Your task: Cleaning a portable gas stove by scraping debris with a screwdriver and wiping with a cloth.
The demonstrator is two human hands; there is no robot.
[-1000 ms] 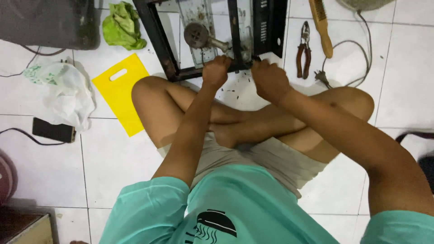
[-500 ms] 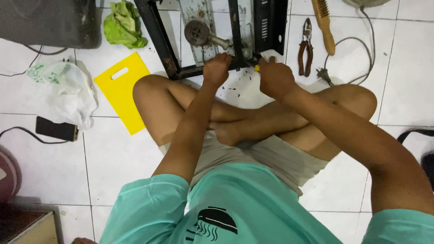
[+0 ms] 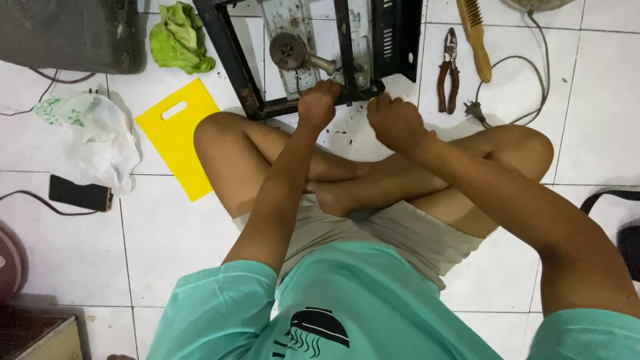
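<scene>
I sit cross-legged on white floor tiles in front of a black metal appliance frame (image 3: 230,60) that lies open, with a round grey burner part (image 3: 293,50) inside it. My left hand (image 3: 319,103) is closed over the frame's near bar. My right hand (image 3: 397,123) is a closed fist just off the frame's near right corner. Half a second ago a small yellow-handled tool showed in this fist. The fingers hide it now. Dark crumbs lie on the tile under both hands.
Red-handled pliers (image 3: 448,73), a wooden wire brush (image 3: 475,37) and a cable with a plug (image 3: 475,110) lie to the right. To the left are a yellow cutting board (image 3: 177,133), a green cloth (image 3: 177,37), a plastic bag (image 3: 93,137), a phone (image 3: 80,193) and a dark box (image 3: 67,33).
My right fist has drawn slightly back from the frame's corner and turned, so the yellow tool tip no longer shows. The left hand keeps its hold on the bar.
</scene>
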